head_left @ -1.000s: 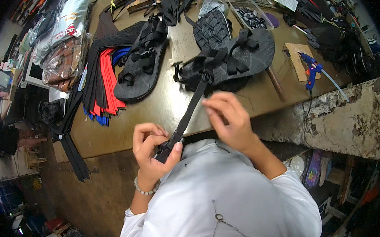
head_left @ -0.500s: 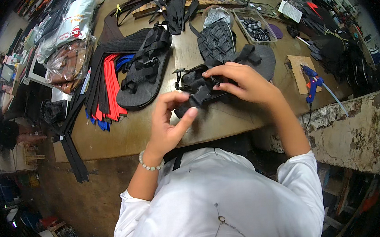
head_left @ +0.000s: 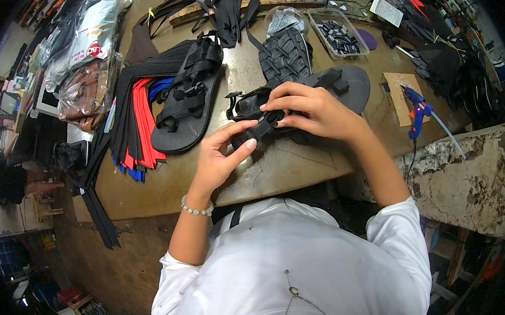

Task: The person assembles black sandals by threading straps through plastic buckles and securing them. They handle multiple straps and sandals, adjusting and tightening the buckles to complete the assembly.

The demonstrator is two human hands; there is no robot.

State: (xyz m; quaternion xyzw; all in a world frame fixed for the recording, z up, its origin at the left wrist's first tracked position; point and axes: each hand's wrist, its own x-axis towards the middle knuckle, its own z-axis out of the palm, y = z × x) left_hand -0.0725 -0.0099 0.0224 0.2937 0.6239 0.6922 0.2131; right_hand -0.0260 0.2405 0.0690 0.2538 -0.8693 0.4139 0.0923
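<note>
A black strap sandal (head_left: pixel 350 92) lies crosswise in front of me, its toe end to the right and its straps bunched at the left. My left hand (head_left: pixel 220 157) pinches a loose black strap end (head_left: pixel 239 139) of it between thumb and fingertips. Close beside, my right hand (head_left: pixel 319 110) has its fingers closed on the same sandal's strap near a dark buckle; the fingers partly hide this spot. Another black sandal (head_left: pixel 187 106) rests to the left, sole down. Behind the held sandal is a black sole piece with a woven-looking tread (head_left: pixel 285 55).
Black, red (head_left: pixel 143 121) and blue strips are stacked at the left, near plastic-wrapped packages (head_left: pixel 87 90). A clear box of small black parts (head_left: pixel 337 31) stands at the back. At the right, a blue glue gun (head_left: pixel 418 111) lies by a cardboard piece (head_left: pixel 399 89). The table's front edge curves before me.
My left fingers have moved closer to the right hand, and the strap end between them has shifted up and left. The whole view has shifted slightly.
</note>
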